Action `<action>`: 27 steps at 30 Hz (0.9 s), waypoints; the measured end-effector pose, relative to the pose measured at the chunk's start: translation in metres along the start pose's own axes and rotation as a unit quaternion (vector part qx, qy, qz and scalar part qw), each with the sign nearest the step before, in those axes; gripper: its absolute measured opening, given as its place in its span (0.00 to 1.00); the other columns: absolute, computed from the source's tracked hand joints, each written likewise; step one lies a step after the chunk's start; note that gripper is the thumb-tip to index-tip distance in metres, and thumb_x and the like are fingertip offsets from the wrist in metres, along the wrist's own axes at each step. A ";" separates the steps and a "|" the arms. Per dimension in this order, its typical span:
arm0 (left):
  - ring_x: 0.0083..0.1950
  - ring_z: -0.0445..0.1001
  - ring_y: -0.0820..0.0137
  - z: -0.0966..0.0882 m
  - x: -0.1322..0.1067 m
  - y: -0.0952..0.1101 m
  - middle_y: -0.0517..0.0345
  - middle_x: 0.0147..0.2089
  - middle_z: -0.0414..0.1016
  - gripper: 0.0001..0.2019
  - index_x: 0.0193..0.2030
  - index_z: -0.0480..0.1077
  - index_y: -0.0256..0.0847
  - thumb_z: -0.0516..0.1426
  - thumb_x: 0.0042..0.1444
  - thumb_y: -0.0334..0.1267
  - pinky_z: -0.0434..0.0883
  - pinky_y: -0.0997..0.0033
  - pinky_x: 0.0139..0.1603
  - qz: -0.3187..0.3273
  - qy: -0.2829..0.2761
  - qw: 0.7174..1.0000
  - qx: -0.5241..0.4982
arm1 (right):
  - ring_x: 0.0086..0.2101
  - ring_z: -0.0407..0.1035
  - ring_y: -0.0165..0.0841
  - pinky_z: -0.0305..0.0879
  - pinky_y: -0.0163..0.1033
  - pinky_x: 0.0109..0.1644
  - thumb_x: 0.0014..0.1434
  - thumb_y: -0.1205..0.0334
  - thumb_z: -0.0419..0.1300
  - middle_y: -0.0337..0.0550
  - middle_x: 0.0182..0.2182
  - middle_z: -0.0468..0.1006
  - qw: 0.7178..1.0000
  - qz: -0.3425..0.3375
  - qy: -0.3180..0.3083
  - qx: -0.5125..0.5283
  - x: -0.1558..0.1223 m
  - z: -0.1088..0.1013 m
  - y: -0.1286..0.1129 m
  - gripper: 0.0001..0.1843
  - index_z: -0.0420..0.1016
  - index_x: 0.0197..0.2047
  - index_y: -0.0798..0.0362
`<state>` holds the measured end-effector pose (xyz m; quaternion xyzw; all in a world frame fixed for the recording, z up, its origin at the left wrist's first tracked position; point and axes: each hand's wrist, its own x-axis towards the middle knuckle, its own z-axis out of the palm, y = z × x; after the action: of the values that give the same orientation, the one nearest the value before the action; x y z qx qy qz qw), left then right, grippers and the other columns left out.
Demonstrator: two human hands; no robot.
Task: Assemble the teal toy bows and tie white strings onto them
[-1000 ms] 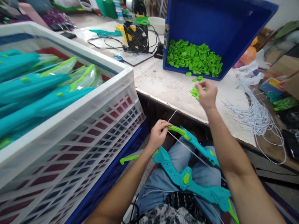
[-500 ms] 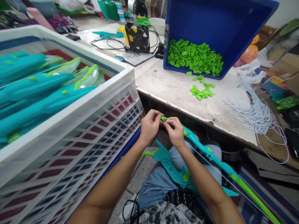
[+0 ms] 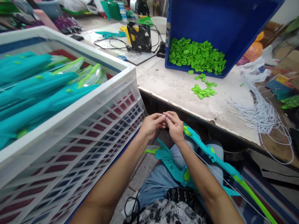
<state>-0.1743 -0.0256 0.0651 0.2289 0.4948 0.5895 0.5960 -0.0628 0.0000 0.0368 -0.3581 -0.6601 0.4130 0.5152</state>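
A long teal-and-green toy bow (image 3: 205, 148) slants across my knees, its far end reaching into my hands. Its white string (image 3: 216, 172) runs alongside the limb. My left hand (image 3: 149, 127) is closed in a pinch on the string, and a small white loop shows at the fingertips. Right against it, my right hand (image 3: 176, 128) is closed at the bow's upper tip, with thumb and fingers near the loop. The fingers cover the tip itself. On my lap lies another teal piece (image 3: 171, 166) with green inserts, partly behind my right forearm.
At left stands a white crate (image 3: 125, 73) of bagged teal toys. A tilted blue bin (image 3: 210, 21) holds green plastic pieces (image 3: 197, 55), several spilled on the table (image 3: 158, 84). White cords (image 3: 263, 115) hang over the right side. A small fan (image 3: 140, 37) sits behind.
My hands have drawn together, and the right fingers now cover the green bow tip that showed between them. The string loop shows at the joined fingertips. The view has shifted slightly.
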 end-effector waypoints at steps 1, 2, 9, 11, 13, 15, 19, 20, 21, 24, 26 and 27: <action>0.23 0.69 0.77 0.002 0.000 -0.002 0.61 0.22 0.71 0.15 0.27 0.71 0.35 0.69 0.34 0.40 0.70 0.77 0.23 0.000 0.016 1.000 -0.009 | 0.45 0.70 0.33 0.69 0.40 0.51 0.62 0.63 0.53 0.44 0.43 0.75 1.000 0.005 -0.007 0.001 -0.001 0.000 0.001 0.14 0.77 0.48 0.50; 0.23 0.69 0.76 0.003 0.001 -0.003 0.62 0.22 0.71 0.14 0.26 0.70 0.36 0.68 0.35 0.39 0.70 0.77 0.23 0.000 0.030 0.999 -0.015 | 0.45 0.71 0.33 0.69 0.40 0.51 0.62 0.62 0.54 0.45 0.44 0.75 1.000 0.006 -0.010 -0.001 -0.001 -0.001 0.002 0.16 0.75 0.51 0.49; 0.27 0.72 0.72 0.007 0.002 0.002 0.59 0.24 0.73 0.07 0.22 0.70 0.36 0.62 0.35 0.36 0.74 0.69 0.32 -0.022 0.017 0.998 -0.055 | 0.39 0.72 0.33 0.70 0.41 0.46 0.62 0.61 0.57 0.42 0.36 0.77 0.989 -0.101 -0.029 -0.100 0.008 -0.016 -0.001 0.09 0.79 0.39 0.47; 0.29 0.73 0.71 0.004 0.001 0.004 0.58 0.26 0.75 0.07 0.23 0.73 0.35 0.63 0.34 0.34 0.75 0.67 0.34 -0.022 -0.012 0.999 -0.034 | 0.39 0.72 0.33 0.70 0.40 0.45 0.62 0.61 0.56 0.42 0.36 0.77 0.985 -0.120 -0.033 -0.119 0.009 -0.019 -0.002 0.09 0.79 0.39 0.47; 0.29 0.73 0.72 0.002 0.000 0.005 0.58 0.27 0.76 0.09 0.26 0.75 0.35 0.65 0.33 0.34 0.74 0.68 0.35 -0.011 -0.039 0.999 0.002 | 0.38 0.72 0.33 0.70 0.40 0.44 0.63 0.62 0.55 0.43 0.35 0.77 0.982 -0.136 -0.024 -0.130 0.008 -0.021 -0.002 0.09 0.78 0.38 0.48; 0.27 0.72 0.73 0.000 0.000 0.004 0.58 0.27 0.76 0.11 0.28 0.76 0.35 0.66 0.33 0.35 0.72 0.71 0.33 0.002 -0.052 0.998 0.043 | 0.37 0.71 0.33 0.70 0.40 0.43 0.63 0.61 0.55 0.43 0.34 0.76 0.981 -0.138 -0.007 -0.138 0.005 -0.020 -0.003 0.09 0.77 0.36 0.49; 0.23 0.67 0.77 -0.002 -0.001 -0.002 0.60 0.25 0.73 0.12 0.30 0.76 0.35 0.65 0.38 0.39 0.65 0.77 0.25 0.065 -0.030 0.987 0.141 | 0.35 0.70 0.33 0.69 0.39 0.42 0.63 0.61 0.54 0.42 0.31 0.75 0.983 -0.099 0.007 -0.152 0.000 -0.019 -0.002 0.10 0.74 0.32 0.50; 0.23 0.66 0.77 -0.002 -0.001 -0.004 0.61 0.24 0.72 0.11 0.29 0.76 0.35 0.65 0.39 0.40 0.63 0.77 0.23 0.084 -0.017 0.983 0.165 | 0.34 0.70 0.33 0.68 0.39 0.41 0.62 0.62 0.54 0.42 0.31 0.75 0.984 -0.090 0.006 -0.154 -0.001 -0.020 -0.001 0.10 0.74 0.31 0.50; 0.23 0.65 0.77 -0.003 0.000 -0.006 0.61 0.23 0.71 0.11 0.28 0.75 0.36 0.65 0.40 0.41 0.62 0.77 0.23 0.102 -0.006 0.977 0.189 | 0.34 0.70 0.33 0.68 0.39 0.41 0.62 0.63 0.54 0.42 0.30 0.75 0.984 -0.083 0.004 -0.155 -0.002 -0.020 0.000 0.10 0.73 0.31 0.51; 0.26 0.67 0.74 -0.007 0.000 -0.011 0.60 0.23 0.72 0.09 0.25 0.75 0.36 0.63 0.43 0.41 0.63 0.76 0.27 0.133 -0.004 0.958 0.253 | 0.33 0.69 0.32 0.66 0.37 0.40 0.62 0.65 0.54 0.41 0.29 0.74 0.986 -0.070 -0.002 -0.149 -0.006 -0.023 0.004 0.09 0.72 0.30 0.52; 0.30 0.70 0.71 -0.012 0.001 -0.014 0.58 0.26 0.75 0.09 0.26 0.77 0.37 0.62 0.45 0.42 0.65 0.74 0.32 0.132 -0.027 0.951 0.279 | 0.33 0.69 0.31 0.66 0.36 0.39 0.61 0.66 0.54 0.41 0.29 0.74 0.988 -0.067 -0.011 -0.137 -0.009 -0.024 0.007 0.09 0.71 0.30 0.52; 0.32 0.71 0.70 -0.015 0.001 -0.015 0.57 0.27 0.76 0.09 0.27 0.78 0.38 0.61 0.46 0.42 0.66 0.73 0.34 0.126 -0.042 0.949 0.285 | 0.33 0.69 0.31 0.65 0.36 0.38 0.61 0.66 0.55 0.41 0.29 0.74 0.989 -0.067 -0.016 -0.132 -0.011 -0.025 0.008 0.09 0.72 0.30 0.52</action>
<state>-0.1800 -0.0321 0.0462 0.4742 0.5838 0.4843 0.4469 -0.0356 -0.0020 0.0288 -0.3714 -0.7395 0.2920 0.4795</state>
